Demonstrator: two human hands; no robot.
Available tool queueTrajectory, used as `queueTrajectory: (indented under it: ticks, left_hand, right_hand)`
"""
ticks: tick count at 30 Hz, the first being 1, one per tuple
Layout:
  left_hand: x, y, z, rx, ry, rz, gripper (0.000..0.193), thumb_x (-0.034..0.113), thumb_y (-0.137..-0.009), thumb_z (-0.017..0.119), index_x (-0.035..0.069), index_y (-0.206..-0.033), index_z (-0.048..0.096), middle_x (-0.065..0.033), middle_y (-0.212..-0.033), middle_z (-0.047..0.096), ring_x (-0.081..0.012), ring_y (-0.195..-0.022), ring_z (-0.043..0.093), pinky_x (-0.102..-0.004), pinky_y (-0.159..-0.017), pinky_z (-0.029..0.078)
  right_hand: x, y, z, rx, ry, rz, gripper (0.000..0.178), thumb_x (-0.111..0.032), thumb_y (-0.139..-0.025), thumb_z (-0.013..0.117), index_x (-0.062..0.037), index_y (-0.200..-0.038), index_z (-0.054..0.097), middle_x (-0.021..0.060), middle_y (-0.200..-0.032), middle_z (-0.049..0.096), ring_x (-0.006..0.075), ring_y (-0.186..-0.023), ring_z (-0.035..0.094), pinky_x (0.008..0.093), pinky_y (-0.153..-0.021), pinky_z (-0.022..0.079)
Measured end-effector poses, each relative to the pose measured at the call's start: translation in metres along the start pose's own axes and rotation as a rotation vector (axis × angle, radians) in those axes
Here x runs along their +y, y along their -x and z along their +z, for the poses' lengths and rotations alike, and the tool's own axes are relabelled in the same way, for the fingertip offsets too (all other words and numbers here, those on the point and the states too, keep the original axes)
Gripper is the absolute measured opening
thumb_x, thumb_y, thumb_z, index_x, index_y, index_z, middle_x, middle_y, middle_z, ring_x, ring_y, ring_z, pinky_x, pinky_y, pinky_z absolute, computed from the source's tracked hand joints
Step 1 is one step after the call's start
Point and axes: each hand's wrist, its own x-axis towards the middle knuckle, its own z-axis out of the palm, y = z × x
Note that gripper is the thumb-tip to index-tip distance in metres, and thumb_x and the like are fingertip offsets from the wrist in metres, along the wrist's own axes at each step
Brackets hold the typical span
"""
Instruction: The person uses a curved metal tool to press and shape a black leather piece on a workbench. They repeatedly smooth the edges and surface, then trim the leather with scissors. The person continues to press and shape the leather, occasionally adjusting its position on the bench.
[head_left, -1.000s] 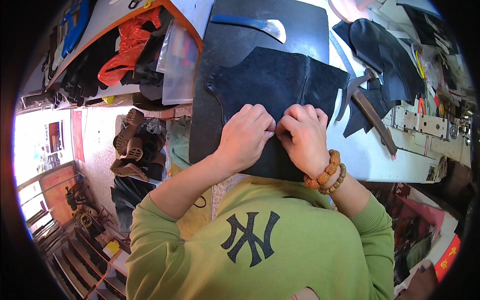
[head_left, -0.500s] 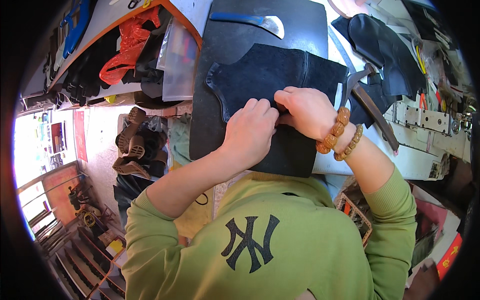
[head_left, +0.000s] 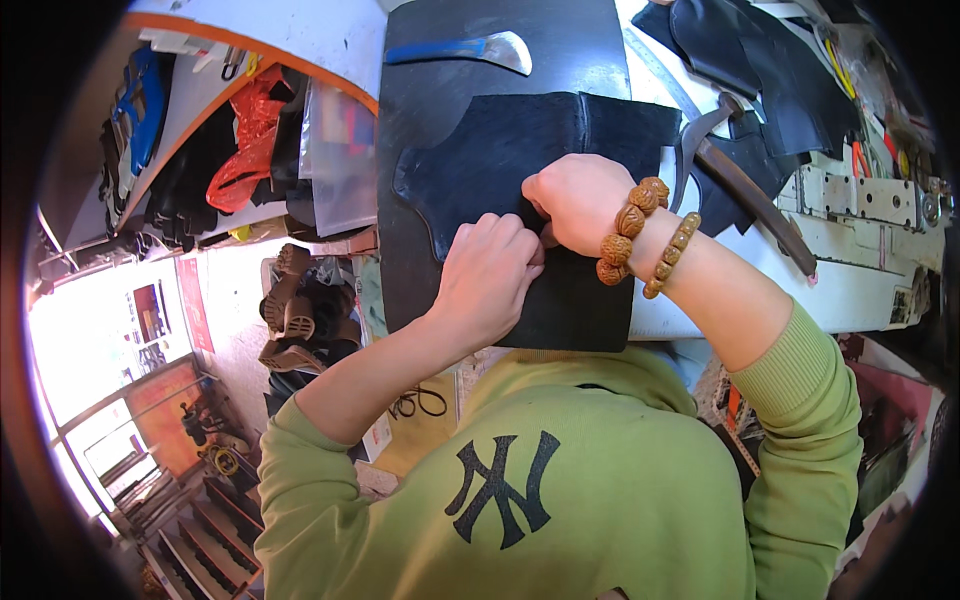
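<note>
Surface: a black cutting mat [head_left: 440, 90] lies on your white workbench [head_left: 850, 290], centre top of the frame
Room: shelves with an orange bag [head_left: 245, 150] sit at upper left; a hammer [head_left: 740, 175] lies right of the mat
Leather: your dark leather piece [head_left: 500, 150] lies flat on the mat, just above both hands
Left hand: your left hand [head_left: 490, 275] presses its curled fingers onto the leather's lower edge
Right hand: your right hand [head_left: 580, 200], beaded bracelets at its wrist, pinches that same edge, touching the left
Hidden: your fingertips are tucked under, so the exact grip is unclear
</note>
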Motion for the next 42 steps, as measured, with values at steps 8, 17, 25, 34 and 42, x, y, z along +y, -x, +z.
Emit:
queueTrajectory:
  ticks: [8,17,25,34,42]
  left_hand:
    - [0.010,-0.006,-0.009,0.003,-0.018,-0.051,0.022,0.008,-0.074,0.073,0.006,-0.086,0.054,-0.0092,-0.086,0.051,-0.0297,-0.086,0.052,-0.0402,-0.074,0.043]
    - [0.010,-0.017,-0.010,-0.117,-0.113,0.001,0.020,0.009,-0.075,0.073,0.006,-0.086,0.056,-0.0085,-0.086,0.054,-0.0293,-0.086,0.054,-0.0398,-0.074,0.046]
    - [-0.005,-0.018,-0.014,-0.192,0.089,0.089,0.016,0.008,-0.078,0.068,0.007,-0.085,0.055,-0.0085,-0.089,0.055,-0.0295,-0.088,0.053,-0.0410,-0.077,0.046]
    - [-0.015,-0.021,-0.016,-0.129,0.059,0.280,0.014,0.001,-0.078,0.064,0.004,-0.086,0.052,-0.0127,-0.088,0.051,-0.0328,-0.083,0.051,-0.0408,-0.072,0.044]
    - [-0.012,-0.020,-0.012,-0.142,0.002,0.184,0.013,0.000,-0.080,0.058,0.002,-0.091,0.054,-0.0138,-0.091,0.054,-0.0334,-0.085,0.052,-0.0410,-0.075,0.045]
  right_hand:
    - [0.006,-0.007,-0.002,-0.092,0.004,-0.052,0.020,-0.015,-0.070,0.077,-0.0060,-0.084,0.067,0.0128,-0.080,0.068,0.0332,-0.084,0.067,0.0426,-0.074,0.053]
    - [0.011,-0.008,-0.005,-0.106,-0.033,-0.130,0.018,-0.012,-0.073,0.073,-0.0046,-0.088,0.066,0.0150,-0.084,0.069,0.0346,-0.085,0.067,0.0421,-0.076,0.053]
    - [0.002,-0.013,0.010,-0.151,0.023,0.065,0.020,-0.010,-0.078,0.066,-0.0045,-0.097,0.068,0.0167,-0.092,0.069,0.0347,-0.093,0.067,0.0422,-0.082,0.055]
    - [0.004,0.006,0.011,0.058,-0.008,-0.052,0.020,-0.017,-0.077,0.069,-0.0061,-0.091,0.060,0.0129,-0.084,0.066,0.0342,-0.087,0.065,0.0439,-0.075,0.053]
    - [0.011,0.018,0.022,0.227,-0.104,-0.129,0.027,-0.020,-0.076,0.075,-0.0065,-0.090,0.057,0.0120,-0.089,0.063,0.0345,-0.089,0.063,0.0436,-0.076,0.052]
